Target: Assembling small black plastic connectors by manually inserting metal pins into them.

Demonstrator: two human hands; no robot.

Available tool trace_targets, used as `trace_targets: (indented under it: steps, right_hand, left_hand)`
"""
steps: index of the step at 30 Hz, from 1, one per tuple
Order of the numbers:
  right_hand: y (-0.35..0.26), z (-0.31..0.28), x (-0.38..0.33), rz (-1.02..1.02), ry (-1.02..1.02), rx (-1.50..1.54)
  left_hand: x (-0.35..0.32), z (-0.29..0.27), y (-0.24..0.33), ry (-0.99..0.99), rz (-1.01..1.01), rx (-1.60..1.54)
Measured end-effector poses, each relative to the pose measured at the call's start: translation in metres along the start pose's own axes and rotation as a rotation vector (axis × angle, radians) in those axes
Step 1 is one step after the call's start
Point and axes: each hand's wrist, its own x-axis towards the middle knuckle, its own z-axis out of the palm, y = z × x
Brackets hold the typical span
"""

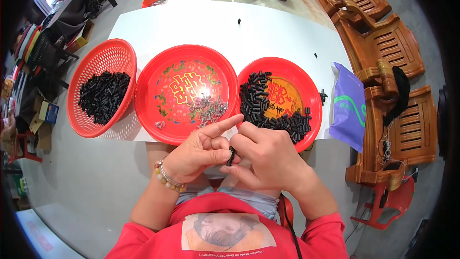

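Observation:
Just in front of my body, both hands meet at a small black cylindrical piece [231, 155]. My left hand [199, 151] pinches it between the thumb and bent fingers, with its index finger stretched out. Closed around the same piece from the other side is my right hand [270, 156], its fingertips partly hidden. Beyond my hands, a red round tray [158, 67] holds small clear and silvery pieces [209, 109]. Another red tray [314, 86] to its right carries many short black tubes [254, 98]. A red perforated basket [127, 50] at the left contains a heap of black pieces [104, 97].
The trays and basket stand on a white table [201, 24]. A purple packet [348, 108] lies at its right edge, near a few loose black pieces [323, 97]. Wooden chairs [393, 48] line the right side; a red plastic stool [395, 201] stands below them.

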Motion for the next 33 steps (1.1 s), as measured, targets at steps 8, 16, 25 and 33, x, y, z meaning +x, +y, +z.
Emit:
trace_targets:
  steps: [8, 16, 25, 33]
  right_hand:
    - [-0.006, 0.000, 0.000, 0.026, -0.016, -0.004]
    - [-0.002, 0.003, -0.001, -0.024, 0.027, -0.004]
    - [0.001, 0.013, -0.001, -0.104, 0.143, 0.068]
    - [0.005, 0.012, -0.003, -0.075, 0.186, -0.001]
  left_hand:
    - [0.001, -0.007, -0.003, -0.033, -0.019, -0.069]
    - [0.001, -0.004, -0.003, -0.025, -0.081, -0.066]
    - [0.000, 0.000, 0.000, -0.020, -0.115, 0.014]
    - [-0.006, -0.005, -0.002, -0.150, 0.067, 0.336]
